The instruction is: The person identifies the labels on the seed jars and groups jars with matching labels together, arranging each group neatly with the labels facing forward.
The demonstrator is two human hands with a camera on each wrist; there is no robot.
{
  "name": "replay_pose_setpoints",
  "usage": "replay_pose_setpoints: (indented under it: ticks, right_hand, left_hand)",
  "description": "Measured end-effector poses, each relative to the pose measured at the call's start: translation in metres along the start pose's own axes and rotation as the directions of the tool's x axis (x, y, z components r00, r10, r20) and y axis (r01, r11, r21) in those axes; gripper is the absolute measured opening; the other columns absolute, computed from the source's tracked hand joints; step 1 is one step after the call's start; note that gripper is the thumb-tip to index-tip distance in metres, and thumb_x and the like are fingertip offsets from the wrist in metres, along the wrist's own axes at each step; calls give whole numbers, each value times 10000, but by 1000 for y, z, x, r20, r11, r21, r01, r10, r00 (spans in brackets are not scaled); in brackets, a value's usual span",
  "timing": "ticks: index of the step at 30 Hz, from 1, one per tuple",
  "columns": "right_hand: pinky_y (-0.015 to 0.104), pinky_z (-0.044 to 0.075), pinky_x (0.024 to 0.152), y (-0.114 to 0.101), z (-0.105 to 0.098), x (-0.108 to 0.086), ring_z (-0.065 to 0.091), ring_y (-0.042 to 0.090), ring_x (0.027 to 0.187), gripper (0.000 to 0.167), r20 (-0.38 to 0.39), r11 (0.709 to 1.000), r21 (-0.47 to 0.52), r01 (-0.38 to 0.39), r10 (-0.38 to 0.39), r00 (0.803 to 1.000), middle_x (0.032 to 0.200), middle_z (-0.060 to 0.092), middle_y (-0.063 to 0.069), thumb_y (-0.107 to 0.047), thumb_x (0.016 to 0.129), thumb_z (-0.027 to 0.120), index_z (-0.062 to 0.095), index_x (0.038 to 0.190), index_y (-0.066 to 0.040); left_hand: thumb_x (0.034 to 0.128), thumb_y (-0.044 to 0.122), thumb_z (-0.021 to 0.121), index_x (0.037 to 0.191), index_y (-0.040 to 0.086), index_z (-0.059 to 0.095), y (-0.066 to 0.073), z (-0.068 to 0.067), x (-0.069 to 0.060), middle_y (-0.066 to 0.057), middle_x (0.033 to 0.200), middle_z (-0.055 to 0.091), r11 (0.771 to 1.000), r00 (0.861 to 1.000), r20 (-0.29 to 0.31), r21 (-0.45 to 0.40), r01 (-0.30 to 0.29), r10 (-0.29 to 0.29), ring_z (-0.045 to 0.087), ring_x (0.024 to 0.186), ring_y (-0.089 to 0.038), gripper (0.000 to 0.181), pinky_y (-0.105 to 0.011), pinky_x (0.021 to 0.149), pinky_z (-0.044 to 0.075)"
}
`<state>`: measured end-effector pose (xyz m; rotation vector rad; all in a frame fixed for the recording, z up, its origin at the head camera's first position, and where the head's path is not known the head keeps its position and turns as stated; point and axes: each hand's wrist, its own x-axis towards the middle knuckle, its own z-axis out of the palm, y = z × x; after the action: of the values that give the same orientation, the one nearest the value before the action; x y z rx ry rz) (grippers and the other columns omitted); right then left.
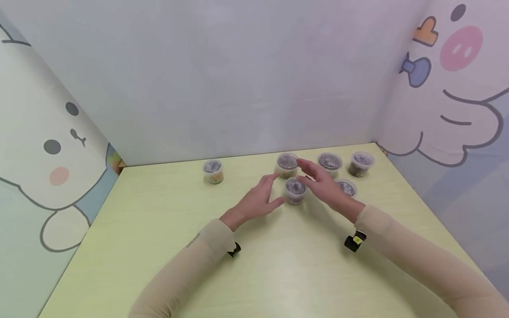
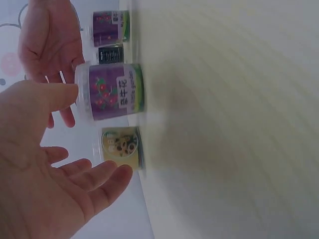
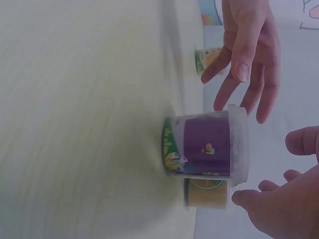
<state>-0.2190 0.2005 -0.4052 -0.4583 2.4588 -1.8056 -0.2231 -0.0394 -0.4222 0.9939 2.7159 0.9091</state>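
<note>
A small plastic cup (image 1: 295, 194) with a lid and a purple label (image 2: 107, 92) stands upright on the table between the two hands. To its left is my left hand (image 1: 258, 198), fingers spread and thumb apart; in the left wrist view its thumb overlaps the lid's edge, and I cannot tell if it touches. My right hand (image 1: 324, 185) hovers on the cup's other side, fingers extended and only slightly bent. Just behind stands a lidded cup with a yellowish label (image 2: 119, 144), partly hidden by the purple cup in the right wrist view. Neither hand grips anything.
More lidded cups stand at the right: one cup (image 1: 330, 162) at the back, another cup (image 1: 361, 163) farther right, and one (image 1: 347, 187) partly behind the right arm. A lone cup (image 1: 213, 171) is at back left. Printed cloth walls (image 1: 238, 88) enclose the table (image 1: 262, 274).
</note>
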Motion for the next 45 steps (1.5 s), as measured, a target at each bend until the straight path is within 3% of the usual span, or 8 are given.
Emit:
replay_pose_setpoints:
  ticks: [5,9,11,17,20,30,39,45]
  right_hand:
    - [538,185,1201,8,3,-14,157,386,1518,669,4,999,3,-42,42,999,1647,226,185,-137,1039,596,243,1588,10]
    - [561,183,1194,15,2,-22,118,403,1522,755,22,991,5,-135,135,991,1674,140,164,-233,1043,600,153,1621,-42]
    - [559,212,1185,19,1,-24,146,411,1514,769,49,981,53,-186,183,982,1669,125,198,-252,1050,585,120,1622,-33]
    - [501,264,1175,25,-3,-29,208,379,1494,743,162,901,288,-325,289,944,1647,89,272,-264,1086,493,42,1615,-1]
    - [482,270,1176,27,-3,-30,199,367,1498,731,185,882,324,-342,295,937,1650,83,261,-257,1090,484,44,1615,-3]
    - [462,280,1177,27,-1,-28,223,339,1489,666,227,864,359,-353,286,931,1637,178,234,-204,1097,462,97,1606,22]
    - [442,300,1171,24,-1,-28,282,318,1469,637,234,838,383,-389,320,918,1621,227,212,-196,1099,451,125,1609,0]
    - [438,298,1171,24,0,-27,276,312,1471,665,246,821,404,-403,327,912,1624,216,212,-208,1094,471,110,1612,0]
  left_hand:
    - [984,371,663,1605,-20,50,8,10,5,-267,1584,264,991,994,105,-128,37,-23,432,1379,-336,956,-465,1132,370]
    - [978,329,672,1594,-50,31,12,13,8,-279,1559,285,980,991,131,-190,56,-31,423,1383,-360,966,-445,1094,418]
    - [986,330,656,1593,-52,35,13,14,9,-276,1556,290,972,989,144,-223,74,-42,453,1358,-372,949,-435,1072,440]
    - [1017,263,602,1581,-81,56,14,17,13,-300,1528,325,959,987,152,-271,85,-44,517,1291,-389,857,-437,1050,461]
    - [1027,215,590,1569,-103,81,14,18,15,-306,1516,336,961,990,139,-270,62,-25,516,1292,-388,809,-431,1040,471]
    - [1036,168,579,1564,-88,153,12,20,17,-278,1502,363,957,991,137,-287,37,3,493,1318,-355,725,-401,1042,468]
    - [1046,170,575,1562,-71,196,8,22,20,-215,1446,456,942,992,128,-331,54,-12,598,1159,-258,684,-323,956,502]
    - [1047,173,577,1560,-29,240,7,22,19,-175,1396,493,940,993,119,-336,55,-15,602,1094,-214,646,-304,916,508]
